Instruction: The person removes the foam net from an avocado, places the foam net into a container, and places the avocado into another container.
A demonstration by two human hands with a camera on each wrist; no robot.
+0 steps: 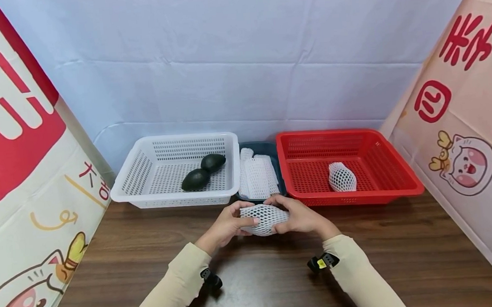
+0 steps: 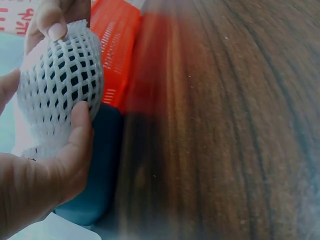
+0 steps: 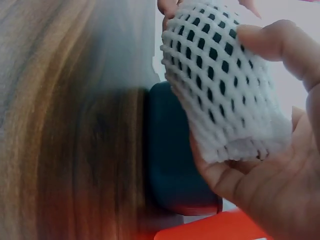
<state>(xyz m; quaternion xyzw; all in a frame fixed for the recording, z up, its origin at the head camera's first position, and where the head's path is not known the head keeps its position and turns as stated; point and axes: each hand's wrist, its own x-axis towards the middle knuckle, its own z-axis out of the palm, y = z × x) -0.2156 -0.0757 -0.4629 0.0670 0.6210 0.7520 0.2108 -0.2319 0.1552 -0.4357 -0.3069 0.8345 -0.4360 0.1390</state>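
Between both hands, above the table's middle, is an avocado (image 3: pixel 221 70) covered by a white foam net sleeve (image 1: pixel 264 220); its dark skin shows through the mesh. My left hand (image 1: pixel 227 225) grips the left end, thumb in front and fingers behind. From the other side my right hand (image 1: pixel 300 217) holds the right end, its thumb on the mesh. In the right wrist view the sleeve's open end lies near the palm. Two bare avocados (image 1: pixel 196 179) lie in the white basket (image 1: pixel 176 200). Another netted avocado (image 1: pixel 342 177) lies in the red basket (image 1: pixel 356 197).
A dark blue bin (image 1: pixel 272 148) with several flat white foam net sleeves (image 1: pixel 258 177) stands between the two baskets, just behind the hands. The brown wooden table (image 1: pixel 264 285) extends in front. Printed cloths hang at both sides, and a pale cloth (image 1: pixel 240 77) hangs behind.
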